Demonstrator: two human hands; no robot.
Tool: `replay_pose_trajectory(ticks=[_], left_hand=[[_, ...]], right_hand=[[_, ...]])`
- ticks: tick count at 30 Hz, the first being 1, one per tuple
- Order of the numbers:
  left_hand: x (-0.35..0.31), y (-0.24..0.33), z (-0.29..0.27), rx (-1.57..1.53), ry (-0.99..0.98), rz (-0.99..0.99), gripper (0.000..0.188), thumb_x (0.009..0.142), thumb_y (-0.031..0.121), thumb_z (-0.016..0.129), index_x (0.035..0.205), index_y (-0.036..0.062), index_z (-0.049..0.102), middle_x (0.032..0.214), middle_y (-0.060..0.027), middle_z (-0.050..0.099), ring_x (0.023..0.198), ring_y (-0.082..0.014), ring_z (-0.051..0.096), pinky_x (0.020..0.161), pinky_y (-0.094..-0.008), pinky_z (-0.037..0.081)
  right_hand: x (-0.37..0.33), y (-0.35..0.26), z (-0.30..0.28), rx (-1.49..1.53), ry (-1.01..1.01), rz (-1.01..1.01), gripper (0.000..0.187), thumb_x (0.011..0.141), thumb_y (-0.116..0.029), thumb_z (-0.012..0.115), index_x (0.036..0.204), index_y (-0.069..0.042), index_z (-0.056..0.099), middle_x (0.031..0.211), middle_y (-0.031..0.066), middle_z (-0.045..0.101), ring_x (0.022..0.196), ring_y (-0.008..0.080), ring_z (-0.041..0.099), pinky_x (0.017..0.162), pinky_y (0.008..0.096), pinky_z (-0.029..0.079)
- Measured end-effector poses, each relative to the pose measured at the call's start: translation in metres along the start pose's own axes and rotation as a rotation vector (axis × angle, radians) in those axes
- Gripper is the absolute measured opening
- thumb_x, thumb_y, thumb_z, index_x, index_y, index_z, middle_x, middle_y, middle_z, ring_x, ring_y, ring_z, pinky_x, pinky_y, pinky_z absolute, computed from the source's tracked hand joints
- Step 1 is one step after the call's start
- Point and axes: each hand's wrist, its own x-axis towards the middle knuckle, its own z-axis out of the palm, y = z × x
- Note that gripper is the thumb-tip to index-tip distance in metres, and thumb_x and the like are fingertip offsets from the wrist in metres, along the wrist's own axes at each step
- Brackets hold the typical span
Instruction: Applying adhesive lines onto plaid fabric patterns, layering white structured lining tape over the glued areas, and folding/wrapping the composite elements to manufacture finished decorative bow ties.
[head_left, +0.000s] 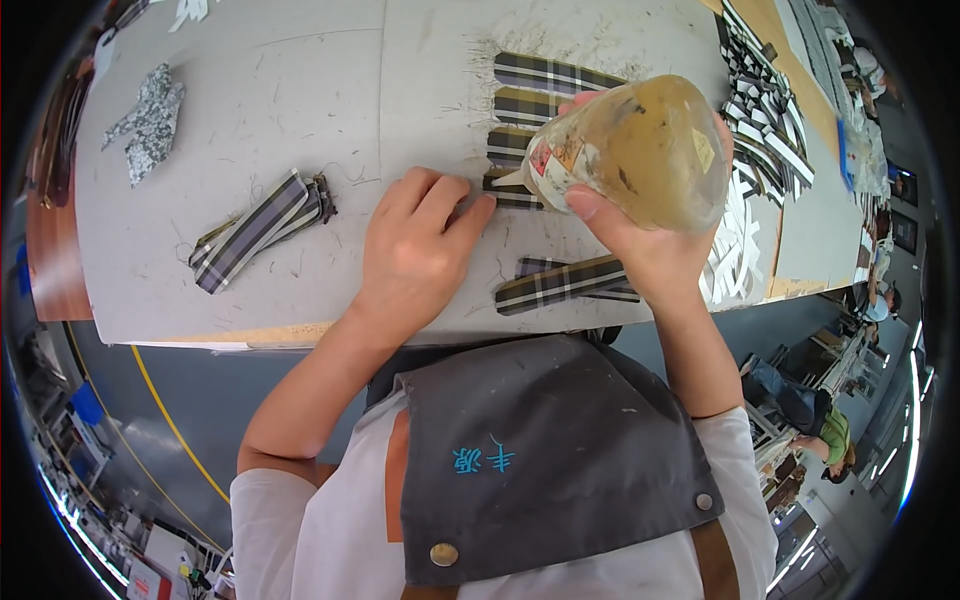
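My right hand is wrapped round a cloudy squeeze bottle with yellowish contents and a stained label. The bottle is tipped over, its pale pointed nozzle at the left end of a plaid fabric strip. My left hand rests palm down on the table, fingers bent and apart, thumb tip at that same strip end. Above it lie more plaid strips in a row, among them a top strip; the bottle covers part of them. Closer to me, loose plaid strips lie crossed.
A stack of plaid strips lies left on the grey table, with a speckled grey fabric piece beyond. Black-and-white strips and white strips are heaped at right. Another person is in the background right.
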Motion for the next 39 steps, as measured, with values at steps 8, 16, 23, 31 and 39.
replay_pose_trajectory(ticks=[8, 16, 23, 31, 39], left_hand=[[0.000, 0.000, 0.001, -0.002, 0.009, -0.006, 0.027, 0.058, 0.001, 0.065, 0.085, 0.0004, 0.069, 0.084, -0.0068, 0.056, 0.076, -0.0238, 0.054, 0.062, -0.0342, 0.046], [0.002, -0.001, 0.001, 0.026, 0.007, 0.019, 0.027, 0.057, -0.001, 0.065, 0.083, 0.0005, 0.070, 0.083, -0.0073, 0.056, 0.075, -0.0238, 0.053, 0.060, -0.0341, 0.047], [0.003, 0.002, -0.004, 0.012, -0.027, 0.002, 0.032, 0.059, -0.011, 0.063, 0.088, 0.0002, 0.070, 0.084, -0.0084, 0.058, 0.075, -0.0238, 0.055, 0.057, -0.0309, 0.049], [0.004, 0.003, -0.005, 0.033, -0.036, 0.021, 0.030, 0.062, -0.013, 0.063, 0.088, 0.0011, 0.070, 0.082, -0.0077, 0.057, 0.075, -0.0232, 0.054, 0.056, -0.0309, 0.047], [0.005, 0.000, -0.006, 0.075, -0.039, 0.037, 0.033, 0.054, -0.009, 0.063, 0.085, 0.0016, 0.070, 0.083, -0.0064, 0.057, 0.074, -0.0219, 0.054, 0.057, -0.0307, 0.047]], right_hand=[[0.003, -0.009, 0.005, -0.070, 0.030, -0.034, 0.091, 0.065, -0.010, 0.088, 0.131, 0.001, 0.026, 0.116, 0.0151, 0.056, 0.103, 0.0218, 0.061, 0.087, 0.0336, 0.052], [0.002, -0.010, 0.010, -0.229, 0.030, -0.162, 0.089, 0.064, -0.009, 0.088, 0.130, 0.001, 0.028, 0.116, 0.0152, 0.057, 0.103, 0.0216, 0.062, 0.086, 0.0328, 0.052], [-0.007, -0.013, -0.014, -0.242, 0.139, -0.020, 0.088, 0.063, -0.011, 0.089, 0.129, 0.000, 0.031, 0.114, 0.0139, 0.056, 0.104, 0.0211, 0.061, 0.087, 0.0328, 0.052], [-0.022, -0.003, -0.064, -0.233, 0.229, 0.019, 0.084, 0.065, -0.011, 0.088, 0.128, 0.000, 0.034, 0.117, 0.0130, 0.054, 0.105, 0.0203, 0.059, 0.089, 0.0330, 0.051], [-0.033, -0.010, -0.091, -0.341, 0.311, 0.049, 0.080, 0.067, -0.014, 0.087, 0.127, 0.000, 0.037, 0.117, 0.0129, 0.054, 0.106, 0.0206, 0.059, 0.089, 0.0328, 0.051]])
